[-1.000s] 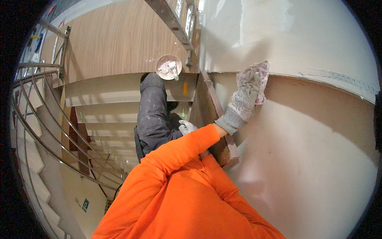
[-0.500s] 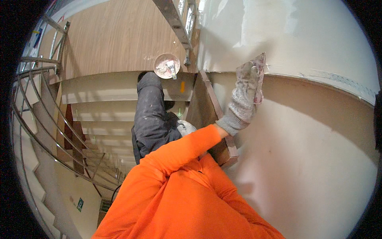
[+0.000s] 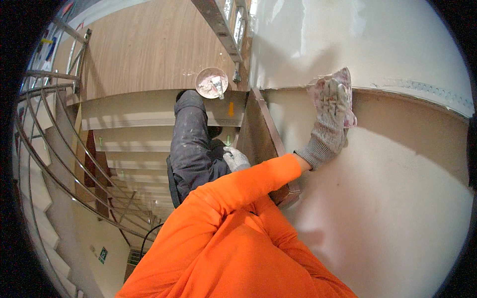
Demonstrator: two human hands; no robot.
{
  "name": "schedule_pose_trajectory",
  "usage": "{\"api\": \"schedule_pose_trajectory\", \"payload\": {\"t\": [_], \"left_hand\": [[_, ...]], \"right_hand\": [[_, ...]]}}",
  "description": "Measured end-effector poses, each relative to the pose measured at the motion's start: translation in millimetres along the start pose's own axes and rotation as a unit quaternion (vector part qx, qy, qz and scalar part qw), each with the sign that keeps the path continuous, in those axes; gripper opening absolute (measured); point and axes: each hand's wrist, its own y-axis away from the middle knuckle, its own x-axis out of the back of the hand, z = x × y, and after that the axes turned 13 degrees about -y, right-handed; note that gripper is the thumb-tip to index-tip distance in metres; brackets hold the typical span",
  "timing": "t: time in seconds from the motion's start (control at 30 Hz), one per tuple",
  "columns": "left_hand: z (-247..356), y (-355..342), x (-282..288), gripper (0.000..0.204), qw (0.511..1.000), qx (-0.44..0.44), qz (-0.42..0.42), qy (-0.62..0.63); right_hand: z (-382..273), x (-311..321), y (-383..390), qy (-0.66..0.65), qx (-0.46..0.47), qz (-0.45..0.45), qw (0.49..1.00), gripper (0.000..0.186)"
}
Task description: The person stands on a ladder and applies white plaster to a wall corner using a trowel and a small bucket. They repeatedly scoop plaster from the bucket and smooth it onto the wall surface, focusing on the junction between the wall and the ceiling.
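Observation:
My left arm, in an orange sleeve, crosses over to the wall on the right. My left hand [image 3: 331, 107], in a grey knitted glove, presses a pinkish-white stained cloth [image 3: 349, 97] against the wall at a rough horizontal edge [image 3: 397, 94]; its fingers lie along the cloth, pointing away from me. My right arm passes under the left one. My right hand [image 3: 236, 159], also gloved, rests by my knee with its fingers stretched out; the sleeve hides part of it. A round bowl [image 3: 202, 89] of pinkish-white paste stands on the landing's edge with a putty knife [image 3: 217, 85] in it.
A metal ladder [image 3: 218, 30] stands on the wood-look landing [image 3: 144, 44] ahead. Stairs [image 3: 129, 141] descend on the left beside a curved metal railing [image 3: 54, 181]. A brown board [image 3: 268, 121] slants between the steps and the wall. My leg in dark trousers [image 3: 191, 144] is bent.
My left hand has slid to the right along the wall edge with the cloth. More of the glove's back and of the cloth shows now. My right hand stays by my knee.

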Motion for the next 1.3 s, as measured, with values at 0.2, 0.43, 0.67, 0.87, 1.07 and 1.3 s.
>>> {"api": "schedule_pose_trajectory", "payload": {"t": [0.2, 0.43, 0.67, 0.87, 1.07, 1.3], "left_hand": [[8, 34, 10, 0.075, 0.993, -0.031, 0.016, -0.111], [-15, 21, 103, 0.04, 0.946, 0.265, -0.002, 0.185], [-42, -21, 144, 0.052, 0.983, 0.112, -0.133, -0.059], [-44, -59, 149, 0.049, 0.911, -0.091, -0.278, -0.292], [0, -129, 139, 0.035, 0.908, -0.246, -0.157, -0.3], [36, -190, 151, 0.026, 0.834, -0.192, -0.335, -0.394]], "right_hand": [[13, 1, -4, 0.052, -0.011, -0.004, 0.999, 0.039], [50, -10, -19, -0.03, 0.07, -0.028, 0.997, 0.033], [83, -9, -25, 0.284, 0.259, 0.009, 0.923, 0.029], [4, 9, 4, 0.059, 0.052, 0.003, 0.997, 0.04], [15, 19, 3, 0.0, 0.109, 0.038, 0.993, 0.04], [12, 7, -1, 0.04, 0.114, 0.018, 0.993, 0.039]]}}
